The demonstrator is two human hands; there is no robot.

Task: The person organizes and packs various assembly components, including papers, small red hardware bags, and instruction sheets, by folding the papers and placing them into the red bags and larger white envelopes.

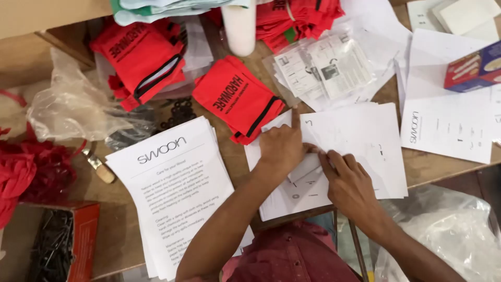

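Wooden table [417, 169]: left hand [282, 149] is pressing flat on sheets [360, 141] to steady them while right hand [352, 183] is pinching a folded sheet [305, 167].

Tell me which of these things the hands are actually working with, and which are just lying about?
In hand:
- left hand pressing the white sheet stack
- right hand at a folded sheet on that stack

Lying about:
- red zip pouch
- printed care-sheet pile
- bagged leaflets
- box of dark screws
- blue and red carton
- clear plastic bag
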